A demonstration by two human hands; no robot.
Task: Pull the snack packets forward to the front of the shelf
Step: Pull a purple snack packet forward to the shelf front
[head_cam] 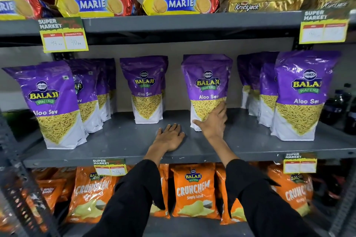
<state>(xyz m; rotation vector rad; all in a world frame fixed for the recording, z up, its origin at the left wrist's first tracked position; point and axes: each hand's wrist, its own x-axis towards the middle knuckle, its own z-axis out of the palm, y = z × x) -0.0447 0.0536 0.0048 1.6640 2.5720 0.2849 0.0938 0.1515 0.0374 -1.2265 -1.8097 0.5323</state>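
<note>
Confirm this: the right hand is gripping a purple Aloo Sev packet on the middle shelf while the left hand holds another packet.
Not quite. The head view shows the left hand lying flat on the bare shelf, holding nothing. The right hand does grip the purple Aloo Sev packet on the middle shelf.

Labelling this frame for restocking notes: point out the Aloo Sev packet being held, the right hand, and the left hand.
Held Aloo Sev packet [207,82]: head view, purple front at the logo.
Right hand [213,121]: head view, back of the hand.
Left hand [169,136]: head view, back of the hand.

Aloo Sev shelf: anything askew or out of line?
Yes. The two middle packets sit back from the edge: one alone, one gripped by the right hand. The end packets are already forward. No spills.
</note>
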